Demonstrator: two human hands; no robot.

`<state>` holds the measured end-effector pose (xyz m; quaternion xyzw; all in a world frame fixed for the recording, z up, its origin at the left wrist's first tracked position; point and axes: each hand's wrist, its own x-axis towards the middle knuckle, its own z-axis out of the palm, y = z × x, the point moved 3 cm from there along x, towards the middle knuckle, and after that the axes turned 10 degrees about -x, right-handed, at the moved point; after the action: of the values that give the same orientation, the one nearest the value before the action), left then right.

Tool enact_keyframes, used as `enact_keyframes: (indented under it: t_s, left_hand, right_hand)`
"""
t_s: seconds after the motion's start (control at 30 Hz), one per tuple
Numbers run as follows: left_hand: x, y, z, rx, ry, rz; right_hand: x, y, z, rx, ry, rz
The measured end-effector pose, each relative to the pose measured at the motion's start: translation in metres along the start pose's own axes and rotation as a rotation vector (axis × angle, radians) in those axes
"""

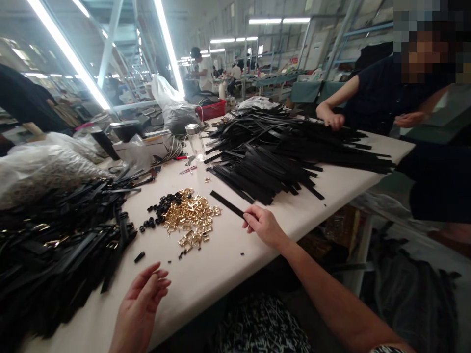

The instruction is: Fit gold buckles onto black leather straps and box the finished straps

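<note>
A narrow, flat black strap slants straight over the pale tabletop, one end in the right hand.

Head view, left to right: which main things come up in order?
Tangled heap of narrow black straps → heap of small gold-coloured metal buckles → right hand holding a flat black strip → co-worker in a dark top.

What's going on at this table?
A person holds one flat black strap by its near end in the right hand, while the left hand, with nothing visible in it, is nearer the table's front edge. Between them, farther back on the cream-coloured table, lie shiny gold metal buckles beside small black loops. Many loose black straps are piled beyond. A co-worker's hand is at the back of that pile.
</note>
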<state>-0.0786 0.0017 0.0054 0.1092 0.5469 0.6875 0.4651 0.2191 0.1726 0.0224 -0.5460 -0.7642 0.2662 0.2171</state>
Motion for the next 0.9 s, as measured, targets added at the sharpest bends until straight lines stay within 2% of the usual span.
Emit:
enact_keyframes:
  t_s: [0.07,0.13,0.23,0.37,0.43,0.6,0.7,0.77,0.83,0.9]
  left_hand:
    - [-0.006,-0.006,0.013,-0.013,-0.073,-0.001]
    - [-0.01,-0.01,0.024,-0.025,-0.128,0.018]
    - [-0.012,-0.01,0.031,-0.017,-0.145,0.031]
    - [-0.014,-0.01,0.027,0.024,-0.147,-0.012]
    - [-0.016,-0.011,0.025,0.01,-0.146,-0.025]
    - [-0.02,-0.016,0.027,-0.041,-0.172,-0.037]
    - [-0.026,-0.018,0.036,-0.044,-0.218,-0.033]
    - [-0.03,-0.017,0.041,-0.045,-0.227,0.031]
    - [-0.035,-0.017,0.043,-0.021,-0.208,0.118]
    - [-0.039,-0.021,0.046,0.048,-0.212,0.13]
  right_hand:
    - [-0.023,-0.021,0.02,0.374,-0.259,-0.001]
    - [-0.044,-0.038,0.036,0.546,-0.445,0.017]
    - [-0.065,-0.052,0.049,0.561,-0.565,0.023]
    - [-0.074,-0.056,0.055,0.529,-0.643,0.005]
    - [-0.074,-0.058,0.053,0.431,-0.614,-0.053]
    - [-0.077,-0.078,0.051,0.112,-0.391,-0.275]
    - [-0.078,-0.089,0.062,0.115,-0.346,-0.304]
    - [-0.076,-0.092,0.071,0.361,-0.338,-0.232]
    - [-0.071,-0.093,0.076,0.789,-0.297,-0.103]
    - [-0.067,-0.092,0.077,1.192,-0.219,0.016]
